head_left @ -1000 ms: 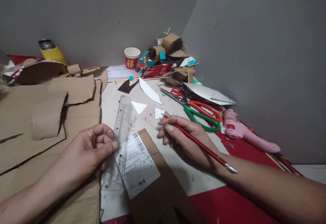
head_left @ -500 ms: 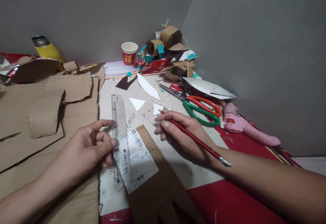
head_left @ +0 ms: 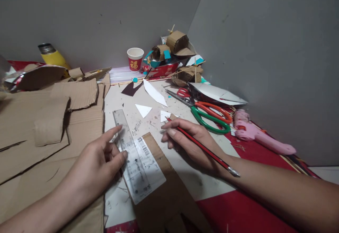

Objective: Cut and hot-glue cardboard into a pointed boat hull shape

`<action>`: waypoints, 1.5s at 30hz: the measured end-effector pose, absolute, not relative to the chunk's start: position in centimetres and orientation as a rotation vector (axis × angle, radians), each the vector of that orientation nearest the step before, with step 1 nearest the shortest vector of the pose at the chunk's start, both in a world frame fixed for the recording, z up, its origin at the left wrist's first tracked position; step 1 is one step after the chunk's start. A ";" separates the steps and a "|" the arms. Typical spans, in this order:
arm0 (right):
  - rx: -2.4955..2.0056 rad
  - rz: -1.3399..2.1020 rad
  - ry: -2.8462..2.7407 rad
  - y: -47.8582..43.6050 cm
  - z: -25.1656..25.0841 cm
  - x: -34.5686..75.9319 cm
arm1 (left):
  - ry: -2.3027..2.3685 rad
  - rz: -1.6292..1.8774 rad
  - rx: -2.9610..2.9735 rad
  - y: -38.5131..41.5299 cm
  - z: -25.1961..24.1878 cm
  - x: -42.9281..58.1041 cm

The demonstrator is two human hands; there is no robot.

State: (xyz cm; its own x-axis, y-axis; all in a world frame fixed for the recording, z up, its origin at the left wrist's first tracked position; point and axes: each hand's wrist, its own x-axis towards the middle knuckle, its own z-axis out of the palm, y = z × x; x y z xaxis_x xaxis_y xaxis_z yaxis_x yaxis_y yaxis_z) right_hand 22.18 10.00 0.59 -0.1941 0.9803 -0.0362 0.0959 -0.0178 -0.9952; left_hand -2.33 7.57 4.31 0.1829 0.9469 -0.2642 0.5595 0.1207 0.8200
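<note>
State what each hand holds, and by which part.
Right hand: the pencil, near its pointed end. Left hand: touches the ruler at one long edge; whether it grips cannot be told.

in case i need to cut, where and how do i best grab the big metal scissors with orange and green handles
Probably by the orange loop and green loop, coming from the near right: both large loops lie that way, while the metal blades point far left.
</note>
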 end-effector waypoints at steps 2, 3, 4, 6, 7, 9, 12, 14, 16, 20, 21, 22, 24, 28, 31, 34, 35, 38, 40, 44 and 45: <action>-1.196 1.335 -1.412 10.0 0.5 22.3 | 1.506 0.593 1.893 7.1 4.0 -2.4; -1.194 1.340 -1.409 10.1 0.4 22.3 | 1.487 0.633 2.092 6.8 3.8 -2.5; -1.192 1.342 -1.404 10.1 0.4 22.4 | 1.448 0.665 2.285 6.6 3.5 -2.5; -1.201 1.340 -1.399 10.1 0.3 22.4 | 1.354 0.626 2.582 6.4 3.1 -2.5; -1.207 1.334 -1.406 10.1 0.3 22.4 | 1.319 0.559 2.677 6.3 2.9 -2.5; -1.214 1.318 -1.433 10.1 0.4 22.3 | 1.281 0.397 2.770 6.4 2.5 -2.6; -1.219 1.283 -1.452 10.0 0.6 22.2 | 1.295 0.225 2.777 6.8 2.0 -3.0; -1.233 1.268 -1.418 9.8 1.1 22.2 | 1.315 0.186 2.787 7.0 1.8 -3.2; -1.253 1.260 -1.387 9.5 1.9 22.2 | 1.325 0.175 2.804 7.1 1.8 -3.4; -1.197 1.406 -1.407 8.7 4.0 22.3 | 1.329 0.175 2.801 7.2 2.0 -3.7; -1.163 1.468 -1.400 8.6 4.4 22.1 | 1.324 0.175 2.793 7.3 2.0 -3.7; -1.133 1.523 -1.386 8.5 4.7 21.9 | 1.316 0.172 2.787 7.3 2.1 -3.8; -1.109 1.606 -1.357 8.4 4.9 21.0 | 1.299 0.170 2.774 7.4 2.1 -3.8; -1.203 1.737 -1.266 9.0 4.0 18.5 | 1.281 0.199 2.749 7.5 1.9 -4.0; -1.278 1.753 -1.213 9.5 2.9 17.3 | 1.257 0.237 2.734 7.5 1.6 -4.1; -1.324 1.680 -1.227 9.6 2.2 17.0 | 1.245 0.240 2.718 7.6 1.5 -4.2; -1.323 1.646 -1.262 9.6 2.0 17.0 | 1.245 0.233 2.712 7.6 1.5 -4.2; -1.311 1.527 -1.427 9.6 1.8 17.2 | 1.250 0.259 2.707 7.7 1.2 -4.3; -1.314 1.463 -1.515 9.7 1.6 17.3 | 1.250 0.300 2.705 7.6 1.0 -4.4; -1.316 1.427 -1.581 9.9 1.5 17.2 | 1.252 0.328 2.693 7.5 0.7 -4.4; -1.318 1.419 -1.593 9.9 1.5 17.2 | 1.251 0.335 2.691 7.5 0.7 -4.4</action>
